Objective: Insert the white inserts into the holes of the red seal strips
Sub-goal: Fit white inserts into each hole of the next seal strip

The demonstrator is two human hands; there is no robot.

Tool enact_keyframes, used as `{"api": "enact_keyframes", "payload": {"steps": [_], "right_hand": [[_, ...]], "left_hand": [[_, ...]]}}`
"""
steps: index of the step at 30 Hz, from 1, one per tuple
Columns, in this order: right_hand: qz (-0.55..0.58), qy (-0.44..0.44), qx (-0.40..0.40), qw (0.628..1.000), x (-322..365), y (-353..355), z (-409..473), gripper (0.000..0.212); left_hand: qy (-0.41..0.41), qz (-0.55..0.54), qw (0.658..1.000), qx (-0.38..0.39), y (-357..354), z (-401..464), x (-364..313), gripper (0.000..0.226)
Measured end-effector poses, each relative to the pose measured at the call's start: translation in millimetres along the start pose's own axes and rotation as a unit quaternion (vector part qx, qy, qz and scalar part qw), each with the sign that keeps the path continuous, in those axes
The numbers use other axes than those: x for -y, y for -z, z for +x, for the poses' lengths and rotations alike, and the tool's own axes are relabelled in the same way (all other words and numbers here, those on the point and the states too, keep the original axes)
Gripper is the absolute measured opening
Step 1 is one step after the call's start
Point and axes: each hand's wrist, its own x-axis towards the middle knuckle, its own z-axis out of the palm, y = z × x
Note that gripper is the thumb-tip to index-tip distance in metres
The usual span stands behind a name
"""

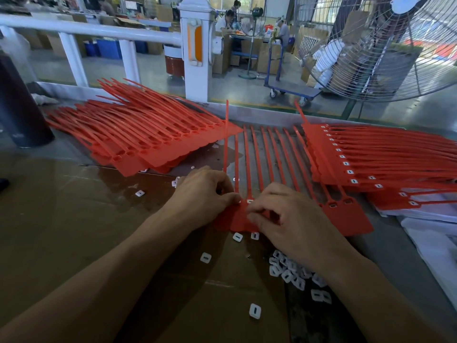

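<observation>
The flat red plastic seal strip [237, 219] was pinned by the left hand [205, 194] so a small white square insert [250, 201] could be pinched into its hole by the right hand's [291, 219] fingers [254, 208].

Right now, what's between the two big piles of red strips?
In the head view, between the left pile and right pile lies a comb of joined red seal strips, which both hands work on.

Brown cardboard sheet [61, 219] covers the bench. White metal railing [99, 30] behind it. Large wire-caged floor fan [385, 50] at right. Blue flat trolley [294, 90] beyond, people seated at far table [249, 37].
</observation>
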Motion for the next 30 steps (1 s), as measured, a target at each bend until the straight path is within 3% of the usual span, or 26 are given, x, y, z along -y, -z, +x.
{"api": "enact_keyframes", "payload": {"steps": [6, 14, 18, 22, 26, 30], "right_hand": [[-0.016, 0.063, 0.098, 0.993, 12, -3, 0, 0.020], [-0.040, 0.094, 0.106, 0.989, 18, 1, 1, 0.017], [-0.056, 0.089, 0.062, 0.993, 24, -3, 2, 0.021], [0.062, -0.001, -0.019, 0.998, 22, -4, 4, 0.009], [0.149, -0.103, -0.146, 0.973, 2, 1, 7, 0.008], [0.191, -0.168, -0.175, 0.951, -22, 5, 8, 0.012]], "left_hand": [[0.003, 0.006, 1.000, 0.014, 1, 1, -1, 0.019], [-0.006, 0.012, 1.000, 0.014, 3, -1, -3, 0.017], [-0.008, 0.015, 1.000, 0.019, 5, 0, -3, 0.016], [-0.008, 0.004, 1.000, 0.021, 6, -1, -3, 0.017], [-0.010, 0.008, 1.000, 0.009, 4, -2, -4, 0.021], [-0.009, -0.001, 1.000, 0.009, 4, -3, -3, 0.021]]}}
